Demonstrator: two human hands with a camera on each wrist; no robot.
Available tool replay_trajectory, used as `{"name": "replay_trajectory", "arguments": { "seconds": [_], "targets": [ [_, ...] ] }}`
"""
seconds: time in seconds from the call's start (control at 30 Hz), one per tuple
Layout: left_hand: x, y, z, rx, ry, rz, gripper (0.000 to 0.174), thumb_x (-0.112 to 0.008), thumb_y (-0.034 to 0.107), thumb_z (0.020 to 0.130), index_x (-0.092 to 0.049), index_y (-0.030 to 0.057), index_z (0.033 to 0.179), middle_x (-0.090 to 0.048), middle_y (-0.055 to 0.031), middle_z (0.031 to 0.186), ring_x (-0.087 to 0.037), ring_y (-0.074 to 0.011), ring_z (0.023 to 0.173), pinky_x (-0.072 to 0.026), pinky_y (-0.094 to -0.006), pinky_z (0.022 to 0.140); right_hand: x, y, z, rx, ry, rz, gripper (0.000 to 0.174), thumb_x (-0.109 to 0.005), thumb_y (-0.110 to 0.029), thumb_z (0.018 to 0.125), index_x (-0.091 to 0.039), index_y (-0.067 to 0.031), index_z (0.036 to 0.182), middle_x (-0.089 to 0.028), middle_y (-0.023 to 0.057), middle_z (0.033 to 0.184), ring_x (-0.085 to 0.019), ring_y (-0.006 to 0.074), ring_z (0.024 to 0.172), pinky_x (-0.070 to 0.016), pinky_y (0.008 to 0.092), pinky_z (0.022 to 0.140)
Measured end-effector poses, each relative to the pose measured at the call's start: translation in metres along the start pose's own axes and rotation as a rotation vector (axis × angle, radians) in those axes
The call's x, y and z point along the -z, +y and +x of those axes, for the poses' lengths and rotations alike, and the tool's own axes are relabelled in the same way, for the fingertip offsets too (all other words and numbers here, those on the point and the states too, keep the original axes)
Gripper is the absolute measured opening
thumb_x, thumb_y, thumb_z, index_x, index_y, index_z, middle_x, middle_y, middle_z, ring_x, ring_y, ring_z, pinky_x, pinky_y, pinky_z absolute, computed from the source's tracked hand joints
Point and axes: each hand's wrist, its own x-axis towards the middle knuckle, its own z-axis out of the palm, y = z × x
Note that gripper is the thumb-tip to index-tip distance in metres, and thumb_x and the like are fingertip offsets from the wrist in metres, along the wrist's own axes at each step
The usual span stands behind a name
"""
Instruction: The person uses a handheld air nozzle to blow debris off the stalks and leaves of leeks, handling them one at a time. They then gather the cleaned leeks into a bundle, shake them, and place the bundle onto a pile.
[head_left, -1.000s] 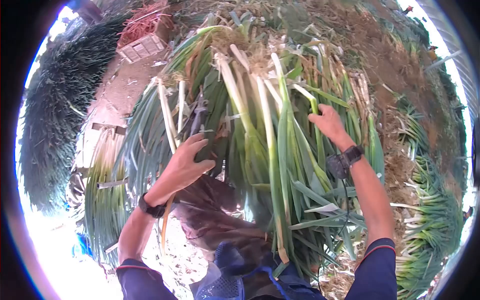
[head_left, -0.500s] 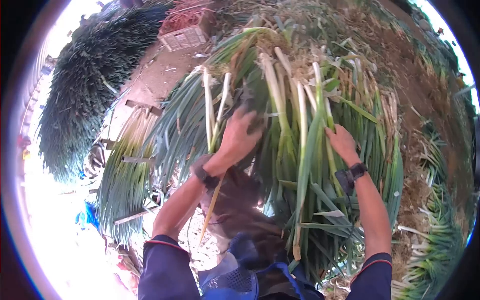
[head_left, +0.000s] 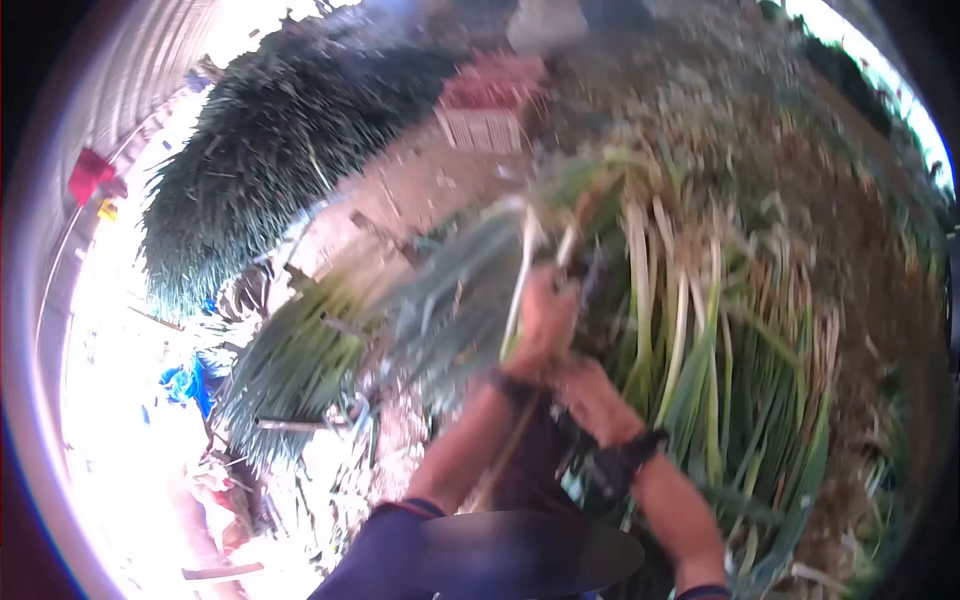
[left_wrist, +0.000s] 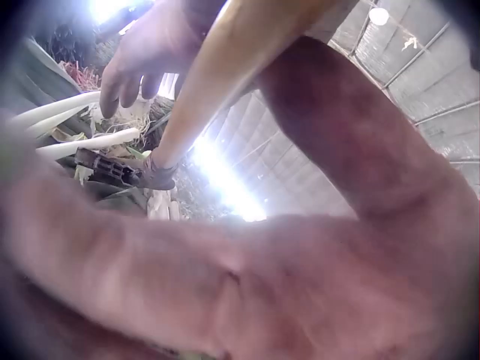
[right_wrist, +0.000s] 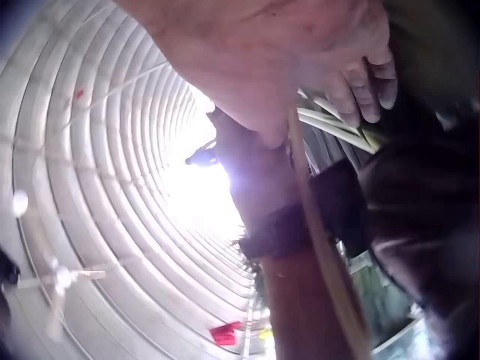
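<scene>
My left hand (head_left: 548,318) is over the bunched long onions (head_left: 690,340), beside a white stalk (head_left: 523,275) and a dark object (head_left: 592,276). In the left wrist view its palm and fingers (left_wrist: 112,266) curve around a gap, with a pale strip (left_wrist: 225,71) passing across; whether they grip it is hidden. My right hand (head_left: 598,400) is by the left wrist, fingertips hidden in the head view. Seen from the right wrist, its fingers (right_wrist: 360,94) hang relaxed, and the pale strip (right_wrist: 319,225) runs down from beside its palm along the left forearm.
A bundle of green onions (head_left: 300,345) lies to the left by short bars. A large dark green heap (head_left: 270,140) and a crate (head_left: 485,128) with reddish material stand farther back. Straw and stalks cover the ground at right. A blue item (head_left: 188,385) is at the left.
My right hand has left the stalks at the right and crossed to the left wrist. My left hand has moved close to the dark object. The head view has turned leftward.
</scene>
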Motion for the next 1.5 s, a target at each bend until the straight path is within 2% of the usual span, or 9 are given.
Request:
{"name": "replay_trajectory", "arguments": {
  "seconds": [0.03,0.37,0.67,0.73,0.87,0.93,1.1,1.43,1.5],
  "targets": [
    [-0.001,-0.002,-0.005,-0.069,0.074,0.021,0.041,-0.072,0.016,0.082,-0.070,-0.0015,0.120,-0.069,-0.0229,0.120,-0.064,-0.0399,0.116,-0.0495,-0.0433,0.102,-0.016,0.007,0.006,-0.324,0.249,0.863,0.033,-0.061,-0.002,0.096,-0.064,0.0001,0.129,-0.068,0.0082,0.128,-0.068,0.0231,0.114,-0.0542,0.0400,0.100],
    [0.062,0.003,0.012,0.033,-0.143,0.035,0.039,-0.071,0.015,0.083,-0.073,0.0007,0.119,-0.074,-0.0225,0.110,-0.071,-0.0347,0.105,-0.0536,-0.0425,0.094,0.002,-0.016,0.000,-0.502,0.475,0.880,0.016,-0.062,-0.015,0.102,-0.068,-0.0013,0.109,-0.073,0.0103,0.098,-0.073,0.0238,0.095,-0.0573,0.0385,0.089],
    [0.055,0.095,-0.022,-0.038,-0.605,-0.308,0.043,-0.068,0.015,0.089,-0.067,-0.0071,0.125,-0.074,-0.0171,0.110,-0.070,-0.0212,0.099,-0.0549,-0.0345,0.089,0.024,-0.039,-0.018,-0.539,0.052,0.317,0.038,-0.062,-0.020,0.101,-0.062,0.0036,0.131,-0.072,0.0062,0.110,-0.069,0.0161,0.101,-0.0548,0.0297,0.086],
    [0.032,0.082,-0.033,-0.021,-0.644,-0.304,0.046,-0.070,0.016,0.090,-0.064,-0.0073,0.129,-0.074,-0.0145,0.112,-0.069,-0.0203,0.100,-0.0547,-0.0342,0.089,0.071,0.003,-0.063,-0.112,0.078,-0.025,0.046,-0.063,-0.021,0.100,-0.057,0.0057,0.138,-0.071,0.0088,0.116,-0.070,0.0190,0.103,-0.0549,0.0315,0.088],
    [-0.008,0.052,-0.067,0.054,-0.708,-0.295,0.048,-0.070,0.020,0.089,-0.065,-0.0061,0.129,-0.074,-0.0173,0.115,-0.069,-0.0254,0.105,-0.0539,-0.0369,0.092,0.148,-0.067,-0.114,-0.514,0.614,0.090,0.048,-0.068,-0.017,0.094,-0.059,0.0058,0.136,-0.071,0.0114,0.115,-0.067,0.0198,0.105,-0.0548,0.0339,0.088],
    [-0.034,0.034,-0.084,0.043,-0.683,-0.300,0.045,-0.070,0.019,0.088,-0.067,-0.0058,0.125,-0.075,-0.0167,0.108,-0.068,-0.0220,0.096,-0.0540,-0.0370,0.087,0.197,0.005,-0.158,-0.646,0.782,-0.026,0.050,-0.067,-0.018,0.095,-0.058,0.0061,0.138,-0.070,0.0156,0.122,-0.067,0.0230,0.109,-0.0542,0.0355,0.092],
    [-0.067,0.023,-0.089,0.145,-0.625,-0.108,0.027,-0.073,0.018,0.085,-0.069,-0.0058,0.097,-0.072,-0.0164,0.088,-0.065,-0.0191,0.077,-0.0550,-0.0402,0.070,0.200,0.076,-0.222,-0.691,0.719,-0.584,0.054,-0.068,-0.030,0.093,-0.062,0.0053,0.134,-0.066,0.0277,0.131,-0.063,0.0387,0.123,-0.0486,0.0409,0.106],
    [-0.110,0.003,-0.081,0.289,-0.554,-0.205,0.038,-0.067,0.018,0.088,-0.066,-0.0071,0.116,-0.074,-0.0162,0.100,-0.071,-0.0217,0.088,-0.0558,-0.0350,0.078,0.173,0.072,-0.175,-1.051,0.550,-0.591,0.070,-0.066,-0.054,0.088,-0.066,0.0015,0.130,-0.069,0.0241,0.126,-0.066,0.0393,0.117,-0.0489,0.0464,0.101],
    [-0.107,0.005,-0.078,0.279,-0.594,-0.141,0.040,-0.068,0.020,0.088,-0.066,-0.0063,0.118,-0.074,-0.0174,0.102,-0.072,-0.0256,0.088,-0.0557,-0.0371,0.080,0.173,0.080,-0.176,-1.034,0.556,-0.636,0.062,-0.071,-0.052,0.086,-0.069,0.0053,0.109,-0.070,0.0298,0.114,-0.066,0.0468,0.108,-0.0520,0.0513,0.091]
  ]
}}
